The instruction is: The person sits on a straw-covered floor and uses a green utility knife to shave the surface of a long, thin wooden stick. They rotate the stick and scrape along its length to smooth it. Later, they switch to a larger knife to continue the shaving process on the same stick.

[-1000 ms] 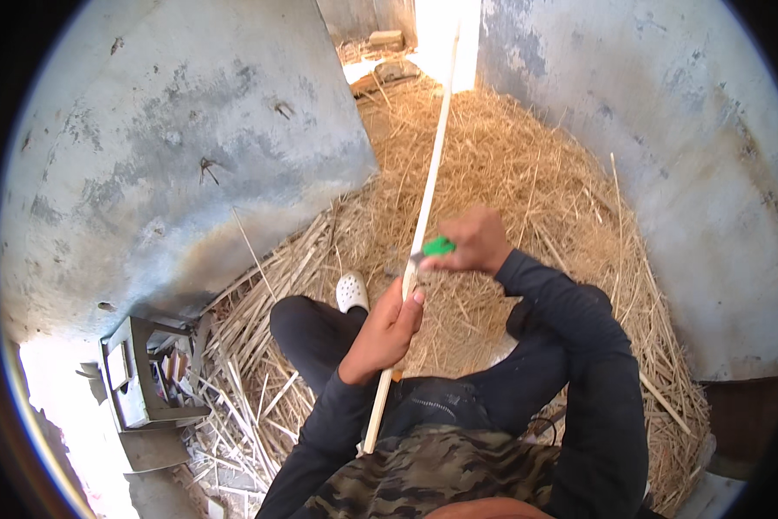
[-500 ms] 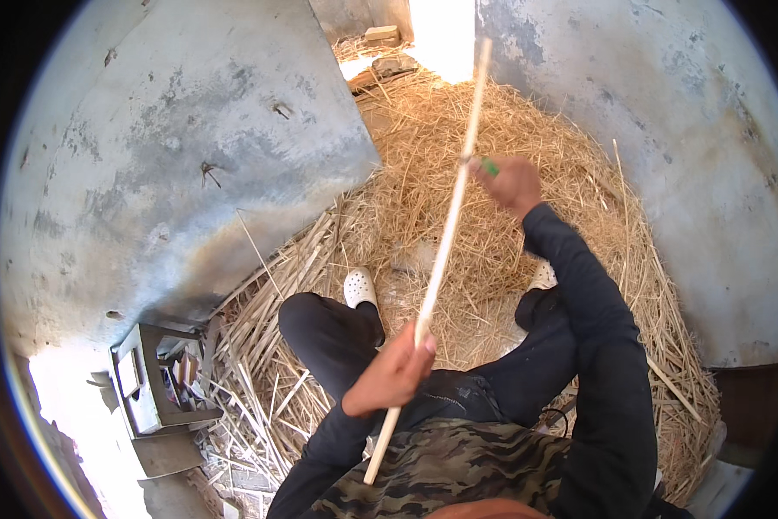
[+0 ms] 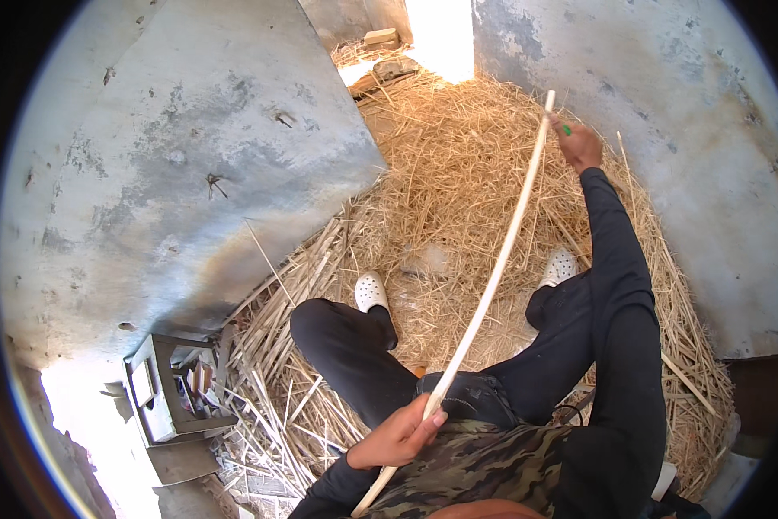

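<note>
A long, pale, slightly bent wooden stick [image 3: 493, 281] slants from near my lap up to the far right. My left hand [image 3: 399, 434] is closed around its lower part, close to my camouflage top. Farther out, my right arm is stretched forward, and my right hand [image 3: 582, 145] grips a small green-handled tool [image 3: 567, 130] against the stick near its far tip. The tool's working end is too small to make out clearly.
Straw and shavings [image 3: 467, 173] cover the floor between my legs. Split sticks [image 3: 272, 363] pile up at the left beside a worn box-shaped stand [image 3: 160, 406] holding small items. Grey, peeling panels [image 3: 190, 173] rise on both sides, with a bright gap [image 3: 441, 39] at the back.
My right hand has slid outward along the stick to its far end. The stick's far end has swung right and drawn lower, and my left hand has come closer to my body.
</note>
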Demonstrator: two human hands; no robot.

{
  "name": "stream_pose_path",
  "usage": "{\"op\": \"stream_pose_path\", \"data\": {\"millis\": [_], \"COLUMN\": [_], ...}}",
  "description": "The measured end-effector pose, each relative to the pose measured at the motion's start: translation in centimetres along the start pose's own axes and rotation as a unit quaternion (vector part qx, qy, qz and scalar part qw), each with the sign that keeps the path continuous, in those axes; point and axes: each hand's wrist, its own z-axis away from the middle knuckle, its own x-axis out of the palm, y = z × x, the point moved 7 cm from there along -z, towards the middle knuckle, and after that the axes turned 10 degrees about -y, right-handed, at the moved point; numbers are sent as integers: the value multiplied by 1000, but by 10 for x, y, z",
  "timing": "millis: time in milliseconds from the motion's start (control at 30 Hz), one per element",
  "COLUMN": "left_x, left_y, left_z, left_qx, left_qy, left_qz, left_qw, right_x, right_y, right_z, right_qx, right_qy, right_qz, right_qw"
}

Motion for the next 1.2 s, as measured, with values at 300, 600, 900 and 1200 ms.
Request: {"op": "stream_pose_path", "data": {"millis": [300, 600, 900, 1200], "left_x": [-23, -91, -81, -56], "left_y": [-13, 45, 73, 75], "left_z": [-9, -121, -138, -125], "left_qx": [-13, 167, 218, 169], "left_qy": [89, 138, 129, 63], "left_qz": [66, 112, 97, 104], "left_qw": [994, 970, 962, 978], "right_x": [25, 3, 3, 8], "right_y": [86, -171, -202, -141], "right_z": [-1, 137, 157, 66], "right_qx": [110, -265, -466, -216], "right_qy": [-99, -266, -51, -66], "right_qz": [-45, -67, -71, -45], "right_qw": [988, 924, 880, 973]}}
